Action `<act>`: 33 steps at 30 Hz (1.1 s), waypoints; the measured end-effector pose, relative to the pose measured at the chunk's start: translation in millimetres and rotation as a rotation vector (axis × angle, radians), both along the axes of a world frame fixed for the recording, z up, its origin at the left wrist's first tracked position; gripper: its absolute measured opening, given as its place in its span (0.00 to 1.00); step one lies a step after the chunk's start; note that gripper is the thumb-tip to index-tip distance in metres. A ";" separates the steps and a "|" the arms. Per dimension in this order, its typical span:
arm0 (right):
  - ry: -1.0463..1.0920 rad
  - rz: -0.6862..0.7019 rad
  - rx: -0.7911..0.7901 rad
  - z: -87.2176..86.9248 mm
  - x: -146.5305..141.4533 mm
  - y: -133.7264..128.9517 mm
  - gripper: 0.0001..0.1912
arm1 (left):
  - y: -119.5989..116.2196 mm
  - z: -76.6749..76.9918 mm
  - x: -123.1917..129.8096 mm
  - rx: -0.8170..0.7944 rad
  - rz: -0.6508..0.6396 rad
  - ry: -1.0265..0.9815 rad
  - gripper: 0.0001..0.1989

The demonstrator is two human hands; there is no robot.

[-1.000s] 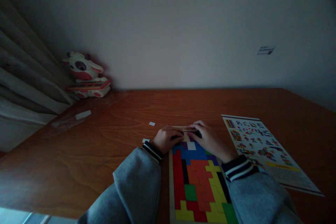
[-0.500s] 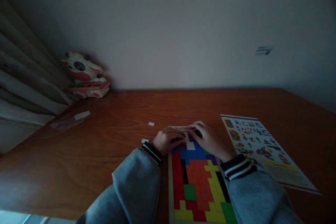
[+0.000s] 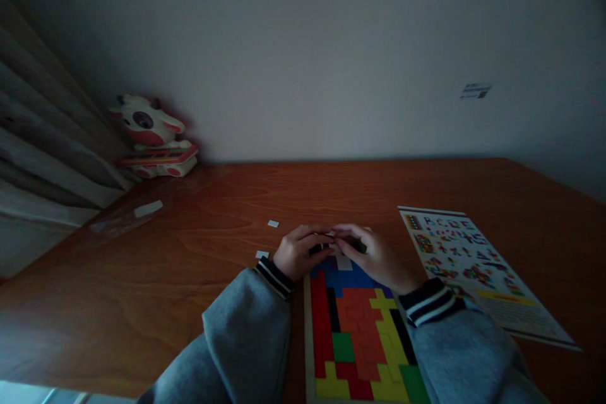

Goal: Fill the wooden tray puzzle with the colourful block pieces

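Observation:
A block-puzzle board [image 3: 308, 341] with a pale wooden rim lies in front of me, filled with red, orange, yellow, green, blue and black pieces. At its far end my left hand [image 3: 298, 252] and my right hand [image 3: 372, 255] meet, thumbs and fingers closed toward each other. Something small and pale shows between the fingertips, too hidden to name. Just below my right fingers sits a white square [image 3: 344, 263] among the blue pieces [image 3: 348, 279]. My hands cover most of the board's far edge.
A printed pattern sheet [image 3: 492, 278] lies right of the board. Two small white pieces, a nearer one [image 3: 262, 254] and a farther one [image 3: 273, 223], rest on the wooden table [image 3: 189, 278] at left. Clear plastic [image 3: 118, 218] and a cow-shaped toy keyboard [image 3: 158, 158] stand by the curtain.
Both hands have drawn closer together over the board's far end, and their fingertips now meet. The board and sheet look almost unmoved.

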State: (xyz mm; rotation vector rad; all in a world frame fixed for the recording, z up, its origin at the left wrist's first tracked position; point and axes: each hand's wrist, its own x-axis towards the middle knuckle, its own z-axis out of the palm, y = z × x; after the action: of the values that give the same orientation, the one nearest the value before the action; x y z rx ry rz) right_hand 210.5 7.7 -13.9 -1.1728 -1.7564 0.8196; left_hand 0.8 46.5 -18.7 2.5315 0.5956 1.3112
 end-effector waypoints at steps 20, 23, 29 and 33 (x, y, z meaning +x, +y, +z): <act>-0.084 -0.199 0.115 6.1 -1.2 0.3 0.13 | 13.4 -13.8 1.9 -0.143 0.003 0.219 0.11; -0.093 -0.192 0.128 3.9 0.0 0.7 0.12 | 14.3 -13.6 1.9 -0.146 0.036 0.266 0.12; -0.099 -0.194 0.133 3.7 2.9 0.8 0.13 | 5.4 -8.3 0.3 -0.079 0.185 0.346 0.13; -0.115 -0.204 0.121 5.1 5.8 0.8 0.15 | 2.6 -5.9 -1.9 -0.043 0.209 0.400 0.13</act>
State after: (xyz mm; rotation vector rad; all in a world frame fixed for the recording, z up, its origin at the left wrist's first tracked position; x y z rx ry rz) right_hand 216.3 8.5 -8.7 -1.3134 -1.7184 0.5271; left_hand -1.1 49.1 -24.6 2.7724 0.9782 0.8319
